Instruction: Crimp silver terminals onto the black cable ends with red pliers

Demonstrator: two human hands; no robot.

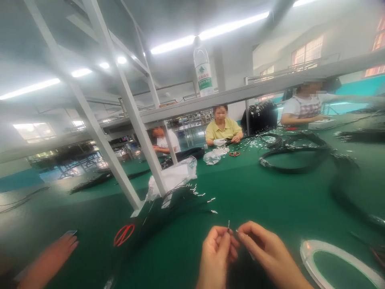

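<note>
My left hand (218,251) is closed in a pinch near the bottom centre. Between its thumb and forefinger a thin black cable end (229,225) stands upright with a shiny metal tip. Close beside it on the right, my right hand (267,251) is closed too, thumb against forefinger. A tiny pale bit shows at its fingertips, too small to name. The two hands nearly touch above the green tabletop (168,249). Beyond them lies a bundle of black cables (183,200) with silver ends fanned toward me.
Red-handled scissors (124,235) lie left; another person's hand (57,257) is at far left. A white ring (337,251) sits at right. Metal posts (129,108) carry a shelf with a water bottle (203,68). Across sit co-workers (224,126) among coiled black cables (288,170) and plastic bags (174,174).
</note>
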